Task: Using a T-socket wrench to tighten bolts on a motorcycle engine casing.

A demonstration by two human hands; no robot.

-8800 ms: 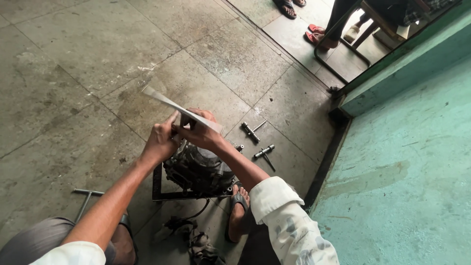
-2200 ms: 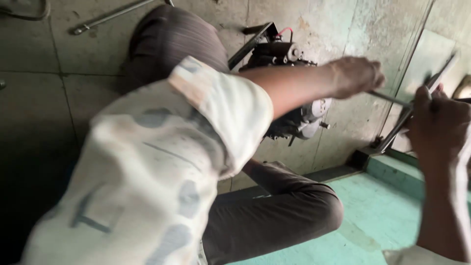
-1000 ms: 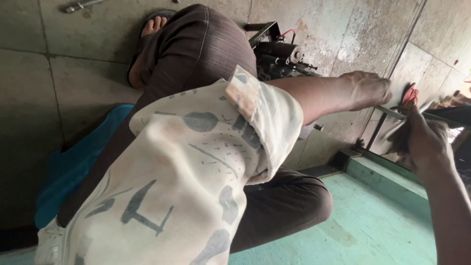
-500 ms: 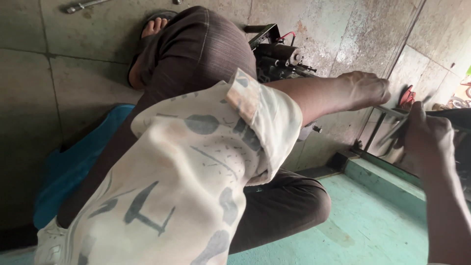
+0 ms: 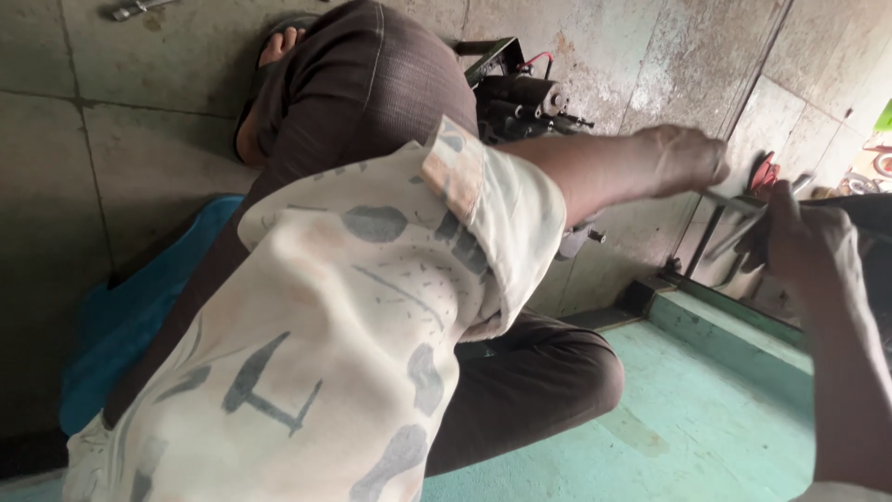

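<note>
Head view: left hand (image 5: 683,160) and right hand (image 5: 806,244), fingers curled, grip a metal strip (image 5: 734,203) above the step edge (image 5: 725,321).

- The left hand (image 5: 683,160) stretches out past a patterned cream sleeve (image 5: 372,307), its fingers closed at the near end of a thin metal strip (image 5: 739,206).
- The right hand (image 5: 804,246), just beyond the left hand, grips the same strip's far end.
- A dark engine (image 5: 520,98) in a black frame sits behind the left forearm.
- Brown-trousered legs (image 5: 372,84) fold beside the engine, over a blue mat (image 5: 139,307) on the grey tiled floor (image 5: 111,121).
</note>
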